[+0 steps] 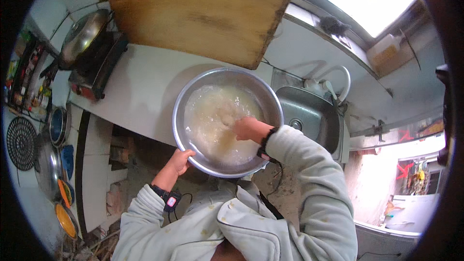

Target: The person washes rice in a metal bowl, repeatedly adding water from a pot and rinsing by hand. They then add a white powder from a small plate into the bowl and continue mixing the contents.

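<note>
A large metal basin rests at the front edge of the white counter, just left of the sink. Cloudy, pale liquid fills its lower part, rippling around my right hand. My left hand grips the basin's near-left rim, thumb over the top and fingers beneath. Inside the basin, my right hand reaches down into the liquid. Its fingertips are under the surface, so whether they hold anything is hidden. Both wrists wear dark straps.
A big wooden board leans at the back of the counter. On the right is a steel sink with a white faucet. A stove bearing a lidded wok stands left. Pans and bowls line the left wall.
</note>
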